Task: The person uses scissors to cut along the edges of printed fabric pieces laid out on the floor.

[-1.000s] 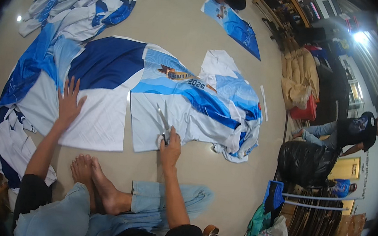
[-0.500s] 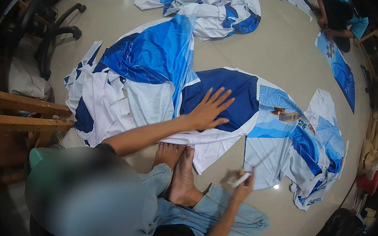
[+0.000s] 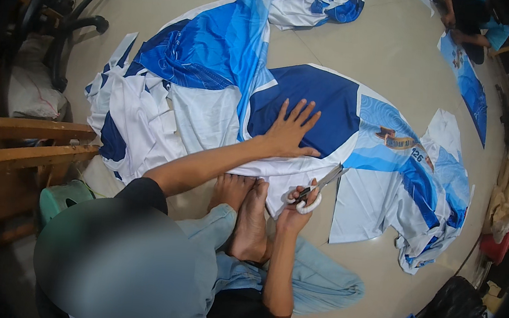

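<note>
My left hand (image 3: 293, 131) lies flat with fingers spread on a navy panel of printed cloth (image 3: 333, 102), stretched over the floor before my bare feet. The cloth has white margins and continues right into a light-blue printed part. In my right hand (image 3: 293, 217) is a pair of scissors (image 3: 328, 179) with white-wrapped handles. Their blades point up and right and reach the white margin along the near edge of the navy panel. Whether the blades have cloth between them, I cannot tell.
More blue and white cloth (image 3: 203, 50) lies bunched at the left, with another heap (image 3: 293, 6) farther off. Wooden bars (image 3: 36, 132) and a chair base (image 3: 77, 25) stand at the left. Another person's hands (image 3: 453, 31) hold a blue piece at the far right. A black bag (image 3: 454, 307) sits lower right.
My right hand has moved left and away from me, bringing the scissors up to the cloth's near edge. My left hand stays spread on the navy panel. The whole view has shifted slightly.
</note>
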Available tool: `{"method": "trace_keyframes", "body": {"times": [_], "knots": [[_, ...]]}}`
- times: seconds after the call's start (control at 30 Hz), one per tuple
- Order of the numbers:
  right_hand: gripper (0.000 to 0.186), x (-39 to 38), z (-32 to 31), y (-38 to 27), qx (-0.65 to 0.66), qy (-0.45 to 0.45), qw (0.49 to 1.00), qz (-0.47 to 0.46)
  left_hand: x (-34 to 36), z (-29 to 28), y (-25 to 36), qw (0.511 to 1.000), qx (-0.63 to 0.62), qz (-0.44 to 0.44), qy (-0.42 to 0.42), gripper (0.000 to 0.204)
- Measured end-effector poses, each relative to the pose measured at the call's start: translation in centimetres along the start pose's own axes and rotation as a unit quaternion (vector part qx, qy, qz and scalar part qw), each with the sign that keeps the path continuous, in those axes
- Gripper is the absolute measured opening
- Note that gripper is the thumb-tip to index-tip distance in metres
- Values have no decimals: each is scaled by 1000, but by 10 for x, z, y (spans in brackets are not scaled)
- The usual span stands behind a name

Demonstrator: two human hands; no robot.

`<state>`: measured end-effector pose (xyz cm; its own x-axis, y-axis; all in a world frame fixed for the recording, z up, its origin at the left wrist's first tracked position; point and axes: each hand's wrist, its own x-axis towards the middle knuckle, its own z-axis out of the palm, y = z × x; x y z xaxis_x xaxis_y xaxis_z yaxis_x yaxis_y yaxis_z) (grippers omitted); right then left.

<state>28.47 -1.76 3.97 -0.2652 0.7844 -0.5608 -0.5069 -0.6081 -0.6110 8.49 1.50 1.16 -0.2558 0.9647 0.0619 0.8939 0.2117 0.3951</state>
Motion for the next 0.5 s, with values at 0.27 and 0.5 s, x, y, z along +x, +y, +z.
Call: {"method": "trace_keyframes", "body": {"times": [0.27, 0.5], "knots": [[45, 17, 11, 7, -47, 2, 999, -24, -13, 17, -6, 1000, 19, -5, -4, 112], [41, 17, 11, 3, -59, 20, 998, -11, -12, 21, -8, 999, 30, -4, 11, 113]]}}
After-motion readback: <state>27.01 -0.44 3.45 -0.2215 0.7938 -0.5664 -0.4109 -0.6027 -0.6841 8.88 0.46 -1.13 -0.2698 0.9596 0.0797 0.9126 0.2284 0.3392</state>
